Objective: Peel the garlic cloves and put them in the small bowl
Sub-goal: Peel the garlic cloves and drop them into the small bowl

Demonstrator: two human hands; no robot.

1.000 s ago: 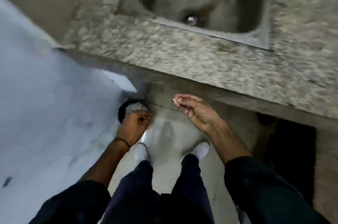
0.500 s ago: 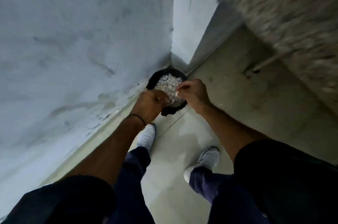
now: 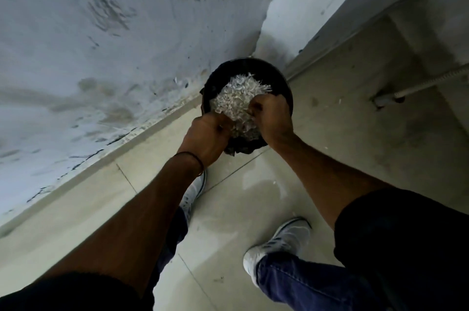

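A black round bin point(image 3: 284, 82) stands on the floor in the corner, heaped with pale, papery garlic skins point(image 3: 238, 97). Both my hands hover over its near side. My left hand point(image 3: 208, 138) is at the near-left rim, back of the hand up, fingers curled under toward the heap. My right hand point(image 3: 272, 118) is at the near-right, fingers curled down onto the skins. Whatever either hand holds is hidden under the fingers. No garlic cloves or small bowl are in view.
A stained grey wall point(image 3: 101, 57) runs along the left, meeting the tiled floor point(image 3: 241, 209). My two white shoes point(image 3: 279, 242) stand just behind the bin. A pipe point(image 3: 431, 82) crosses low at the right, under a ledge.
The view swung from the counter and sink down to the bin in the corner. Both hands moved out over the bin; my right hand, earlier pinching a skin, now curls onto the heap.
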